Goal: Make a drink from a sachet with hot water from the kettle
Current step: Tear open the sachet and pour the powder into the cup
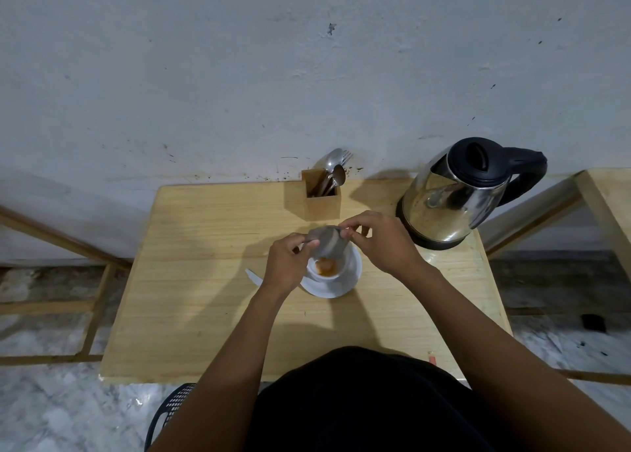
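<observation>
Head view: your left hand [286,263] and right hand [377,240] both pinch the sachet [326,242], tipped over the cup [326,270] on its saucer [348,281]. Powder already lies inside; tilt off-centre and you will likely spill onto the table [205,263]. Kettle [457,192] waits right.

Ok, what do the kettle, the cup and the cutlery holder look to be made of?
Kettle: polished steel body, judging by its mirror reflections, with a matte black lid and handle, probably plastic. Cup: glossy white, likely ceramic, like its saucer. Cutlery holder: pale wood with visible grain, unvarnished-looking.
</observation>
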Motion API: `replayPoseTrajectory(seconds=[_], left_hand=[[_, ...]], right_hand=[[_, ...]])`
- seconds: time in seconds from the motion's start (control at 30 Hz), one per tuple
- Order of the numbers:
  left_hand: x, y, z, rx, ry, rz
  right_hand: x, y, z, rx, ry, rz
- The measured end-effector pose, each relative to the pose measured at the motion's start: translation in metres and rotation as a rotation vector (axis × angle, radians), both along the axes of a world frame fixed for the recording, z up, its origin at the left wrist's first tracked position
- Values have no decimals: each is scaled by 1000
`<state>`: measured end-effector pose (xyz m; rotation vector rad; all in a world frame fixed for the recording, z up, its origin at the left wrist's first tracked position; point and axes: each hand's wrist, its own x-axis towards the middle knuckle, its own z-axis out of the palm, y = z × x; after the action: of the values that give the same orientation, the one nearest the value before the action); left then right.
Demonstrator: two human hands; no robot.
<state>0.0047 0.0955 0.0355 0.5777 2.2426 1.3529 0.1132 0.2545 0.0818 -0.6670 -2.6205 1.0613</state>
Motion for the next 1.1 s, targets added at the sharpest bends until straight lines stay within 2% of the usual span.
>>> replayPoseTrajectory(seconds=[0.17,0.4,0.6,0.93,1.1], left_hand=[[0,2,2,-14,41,-23],[-3,0,5,-14,66,-37],[-1,1,7,-32,84,-68],[-2,3,6,-52,110,-89],[2,4,5,-56,113,-105]], right_hand=[[1,-2,-3,-14,58,-64],[1,-3,-8,102,101,-62],[2,-6,-12,167,85,-79],[1,-2,-15,189,-48,-115],[1,-2,-17,120,-67,-150]])
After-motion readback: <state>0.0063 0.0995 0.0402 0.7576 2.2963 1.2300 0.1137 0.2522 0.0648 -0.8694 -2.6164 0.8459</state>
